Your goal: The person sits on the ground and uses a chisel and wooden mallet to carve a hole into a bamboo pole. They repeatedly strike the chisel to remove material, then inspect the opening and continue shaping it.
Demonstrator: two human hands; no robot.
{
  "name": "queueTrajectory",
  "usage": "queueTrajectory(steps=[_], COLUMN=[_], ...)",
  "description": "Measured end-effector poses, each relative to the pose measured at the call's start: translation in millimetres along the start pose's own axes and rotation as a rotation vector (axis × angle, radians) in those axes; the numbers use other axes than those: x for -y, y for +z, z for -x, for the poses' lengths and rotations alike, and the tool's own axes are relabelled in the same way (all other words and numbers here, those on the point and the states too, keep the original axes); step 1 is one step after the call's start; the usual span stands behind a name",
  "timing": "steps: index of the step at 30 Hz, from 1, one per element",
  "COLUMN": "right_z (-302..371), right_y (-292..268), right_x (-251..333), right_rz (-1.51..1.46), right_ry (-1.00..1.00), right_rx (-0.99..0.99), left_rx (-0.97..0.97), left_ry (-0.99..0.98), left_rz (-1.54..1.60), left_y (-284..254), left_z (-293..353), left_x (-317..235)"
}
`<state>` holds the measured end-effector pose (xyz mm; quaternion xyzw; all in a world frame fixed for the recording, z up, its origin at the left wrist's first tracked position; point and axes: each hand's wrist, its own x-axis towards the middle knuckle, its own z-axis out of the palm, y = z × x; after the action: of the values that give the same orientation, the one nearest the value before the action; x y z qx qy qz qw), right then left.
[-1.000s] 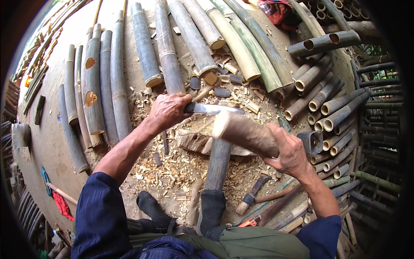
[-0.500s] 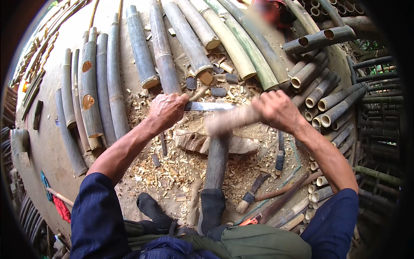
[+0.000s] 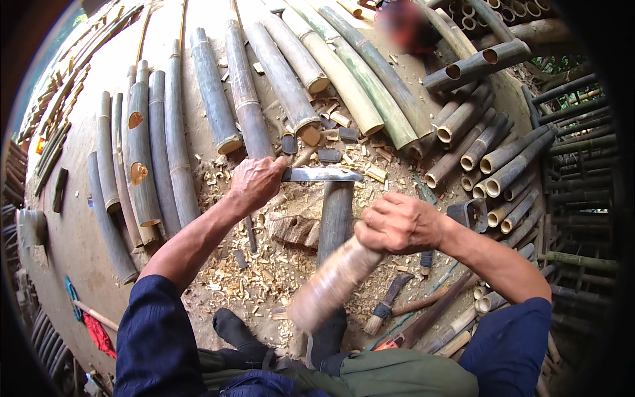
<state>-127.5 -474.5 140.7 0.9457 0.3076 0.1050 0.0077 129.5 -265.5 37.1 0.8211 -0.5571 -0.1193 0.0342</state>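
My left hand [image 3: 258,184] is closed round the handle of a broad-bladed knife [image 3: 322,175]. Its blade points right and lies across the far end of a grey bamboo length [image 3: 336,215]. That bamboo slants up from near my feet, passing over a rough wooden block [image 3: 291,230]. In my right hand [image 3: 400,225] is a thick wooden club [image 3: 334,284], gripped by its narrower end. The club's head, blurred by motion, hangs close to my legs, apart from the knife, and covers part of the bamboo's near end.
Chips and shavings [image 3: 251,291] litter the ground. Bamboo poles [image 3: 248,86] lie ahead and to the left, one with cut holes [image 3: 139,173]. Cut bamboo tubes [image 3: 493,162] are piled at the right. A tool with a bound handle [image 3: 382,309] and a saw [image 3: 430,314] lie by my right leg.
The club has swung back from beside the blade toward my body, and my right hand has come nearer and a little left. My left hand still holds the knife across the bamboo.
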Motion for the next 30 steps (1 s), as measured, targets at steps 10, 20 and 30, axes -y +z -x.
queueTrajectory(steps=[10,20,30], right_z=[-2.5,5.2,1.2], right_y=[0.7,2.4,-90.9], right_x=[-9.5,-22.8,-64.6], right_rz=[-0.004,0.021,-0.077], right_ry=[-0.057,-0.082,0.910], right_rx=[0.030,0.033,-0.137], left_rx=[0.019,-0.039,-0.116], left_ry=[-0.017,0.056,-0.191], left_rz=[-0.030,-0.068,0.093], left_y=[2.5,1.8,6.1], left_z=[-5.1,-11.5,-37.8], left_x=[3.7,1.0,38.7])
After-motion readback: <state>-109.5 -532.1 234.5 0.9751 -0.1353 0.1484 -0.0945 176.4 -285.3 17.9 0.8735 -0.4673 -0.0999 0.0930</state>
